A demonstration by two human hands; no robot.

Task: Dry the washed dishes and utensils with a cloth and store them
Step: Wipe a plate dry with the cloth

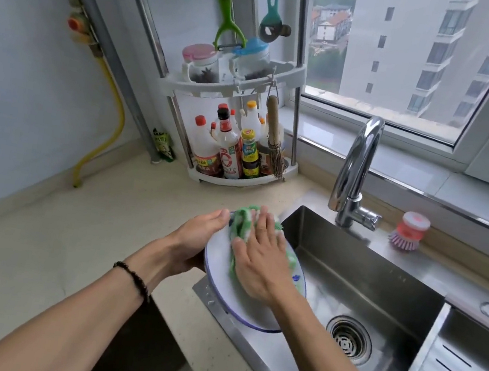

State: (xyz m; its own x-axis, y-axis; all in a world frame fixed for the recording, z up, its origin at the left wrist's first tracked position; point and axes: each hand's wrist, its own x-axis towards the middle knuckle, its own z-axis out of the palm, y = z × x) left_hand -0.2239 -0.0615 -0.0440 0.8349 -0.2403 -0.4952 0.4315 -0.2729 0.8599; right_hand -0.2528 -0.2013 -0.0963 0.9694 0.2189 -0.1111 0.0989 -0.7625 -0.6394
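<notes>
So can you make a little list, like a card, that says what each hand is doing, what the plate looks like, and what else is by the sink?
left hand: holds the plate by its left edge
right hand: presses the cloth flat on the plate
plate: white with a blue rim, tilted over the sink's edge
cloth: green and white, bunched on the plate
sink: steel, drain showing
faucet: behind the sink, no water running
dish brush: pink, right of the faucet
rack: corner shelf with bottles and jars

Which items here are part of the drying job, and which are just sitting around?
In use: plate, held by left hand; green cloth, pressed on it by right hand.

Idle: dish brush, faucet, sauce bottles, hanging peeler.
</notes>
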